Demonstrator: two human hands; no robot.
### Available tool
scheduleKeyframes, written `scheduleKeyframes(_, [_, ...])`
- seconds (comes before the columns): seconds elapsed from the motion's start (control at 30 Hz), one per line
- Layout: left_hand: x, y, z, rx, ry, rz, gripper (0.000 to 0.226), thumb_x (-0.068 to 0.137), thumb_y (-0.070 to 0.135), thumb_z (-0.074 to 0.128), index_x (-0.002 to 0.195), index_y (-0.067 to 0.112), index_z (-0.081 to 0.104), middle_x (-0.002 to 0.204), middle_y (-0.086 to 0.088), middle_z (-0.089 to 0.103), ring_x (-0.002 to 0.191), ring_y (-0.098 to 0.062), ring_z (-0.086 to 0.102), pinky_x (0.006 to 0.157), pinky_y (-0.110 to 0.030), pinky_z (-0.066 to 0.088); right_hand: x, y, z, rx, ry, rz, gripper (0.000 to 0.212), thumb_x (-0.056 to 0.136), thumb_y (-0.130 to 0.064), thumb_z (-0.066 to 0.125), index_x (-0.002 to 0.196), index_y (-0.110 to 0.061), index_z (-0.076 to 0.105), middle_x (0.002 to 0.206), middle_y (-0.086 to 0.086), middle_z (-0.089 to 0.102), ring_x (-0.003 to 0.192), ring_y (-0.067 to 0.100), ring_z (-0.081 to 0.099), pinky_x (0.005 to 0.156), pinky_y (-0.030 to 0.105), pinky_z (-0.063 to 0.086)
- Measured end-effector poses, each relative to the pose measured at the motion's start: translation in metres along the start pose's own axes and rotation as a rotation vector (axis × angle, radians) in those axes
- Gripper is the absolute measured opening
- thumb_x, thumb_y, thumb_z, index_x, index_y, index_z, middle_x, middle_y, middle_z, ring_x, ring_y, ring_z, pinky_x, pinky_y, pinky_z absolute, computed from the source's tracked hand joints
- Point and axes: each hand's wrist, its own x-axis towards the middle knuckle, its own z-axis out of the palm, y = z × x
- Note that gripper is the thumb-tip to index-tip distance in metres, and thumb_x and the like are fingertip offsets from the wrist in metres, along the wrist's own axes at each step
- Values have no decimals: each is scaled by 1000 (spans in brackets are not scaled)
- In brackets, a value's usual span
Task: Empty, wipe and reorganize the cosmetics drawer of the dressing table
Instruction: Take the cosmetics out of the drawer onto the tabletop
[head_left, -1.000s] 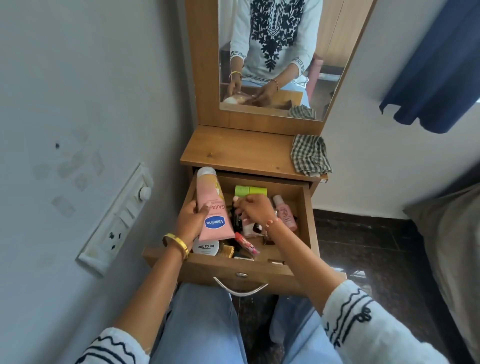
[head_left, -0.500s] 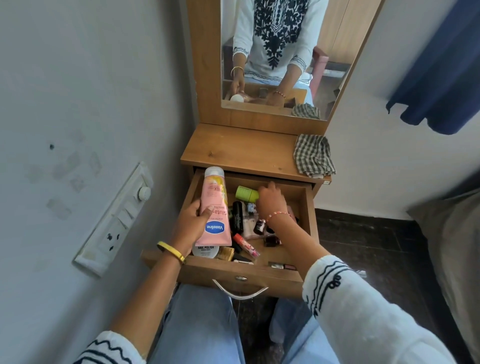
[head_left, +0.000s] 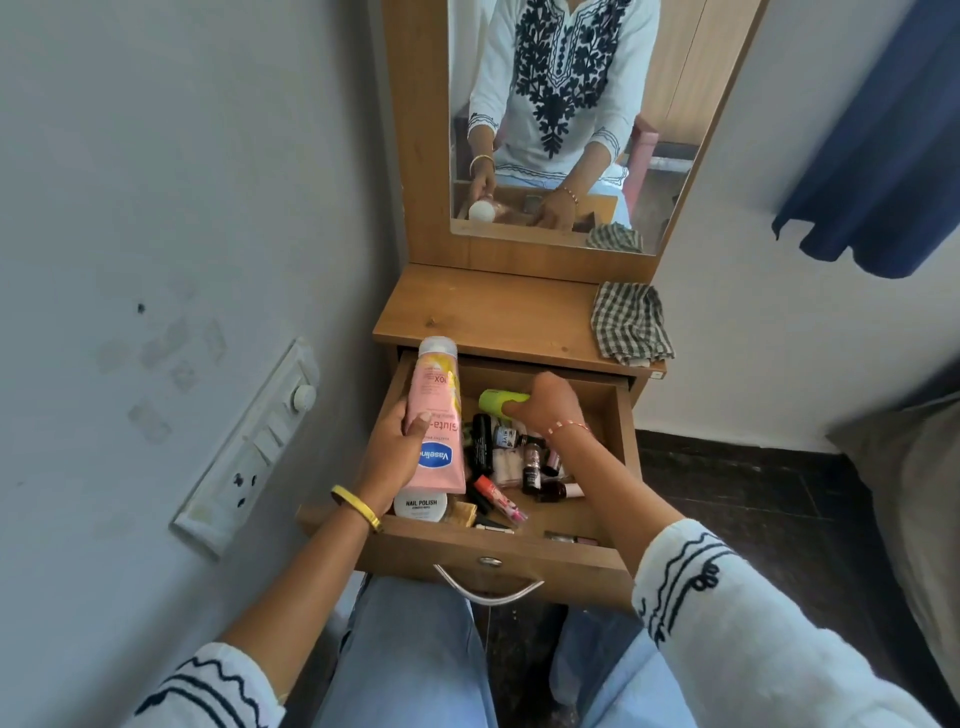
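Left hand (head_left: 395, 452): grips pink "Vaseline" tube (head_left: 436, 421).
Right hand (head_left: 545, 408): grasps green container (head_left: 500, 402) near the drawer (head_left: 519, 553) back edge.
Jar (head_left: 420, 506): "NAIL POLISH".

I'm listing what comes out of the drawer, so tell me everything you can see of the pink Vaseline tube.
The pink Vaseline tube is a soft-looking plastic squeeze tube with a white cap at its far end, a yellow patch near the cap and a blue oval Vaseline logo near its flat crimped end. The left hand grips its middle, thumb across the front, holding it slanted over the left side of the open drawer, cap pointing away. Its crimped end hangs just above a white nail polish remover tub; contact can't be told.
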Motion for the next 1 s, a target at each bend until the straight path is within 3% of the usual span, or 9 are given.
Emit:
scheduleKeyframes(0.17, [4,25,-7,-98,74,63,33,94,26,46,126,19,45,102,-1,61,74,-8,62,47,-15,49,-6,-16,-24,261,83,-38,31,77,-28,68,93,-1,66,74,9,61,69,22,60,59,29,50])
scheduleKeyframes(0.27, [22,47,-14,-69,118,93,29,95,23,44,122,14,49,100,-2,60,70,-7,60,44,-11,46,-7,-31,-40,449,147,-48,29,76,-24,71,96,-5,62,90,13,66,81,28,66,74,42,56])
scheduleKeyframes(0.33, [38,61,-18,30,113,94,26,95,24,43,117,12,50,102,-6,61,71,-11,60,46,-15,45,-4,-42,-51,536,224,-72,29,74,-22,72,95,-11,56,92,10,63,81,27,64,71,41,56])
scheduleKeyframes(0.43, [58,73,-21,99,87,54,27,94,24,45,117,9,50,109,-13,63,80,-21,61,58,-25,48,6,-57,-65,489,318,-140,34,74,-19,71,101,-12,53,91,3,57,77,16,55,58,25,45])
scheduleKeyframes(0.53, [73,72,-21,140,72,25,29,94,23,45,118,8,51,113,-15,62,84,-24,60,66,-30,48,19,-65,-67,424,328,-165,36,76,-16,70,108,-10,53,101,5,60,89,20,56,69,26,40])
scheduleKeyframes(0.7, [92,70,-14,164,117,8,30,94,25,46,116,6,52,114,-16,61,90,-27,62,64,-27,48,40,-72,-60,365,371,-195,32,78,-14,69,107,-11,54,110,8,58,99,21,55,75,23,37])
scheduleKeyframes(0.83, [101,81,-14,457,270,119,35,92,26,47,115,2,55,114,-22,56,97,-37,60,80,-42,53,51,-80,-51,254,375,-276,37,78,-15,70,111,-10,53,111,11,57,101,25,54,76,23,33])
scheduleKeyframes(0.93, [100,86,-15,679,387,252,31,89,20,49,115,3,54,109,-23,53,99,-38,53,82,-43,48,51,-79,-41,254,392,-305,45,78,-14,70,118,-11,49,112,11,57,101,26,55,75,24,35])
scheduleKeyframes(1.0, [96,83,-12,712,377,363,33,87,18,50,117,4,53,111,-22,53,101,-38,51,83,-42,45,51,-75,-35,304,385,-285,52,78,-14,70,124,-12,45,113,11,58,100,24,56,76,25,38])
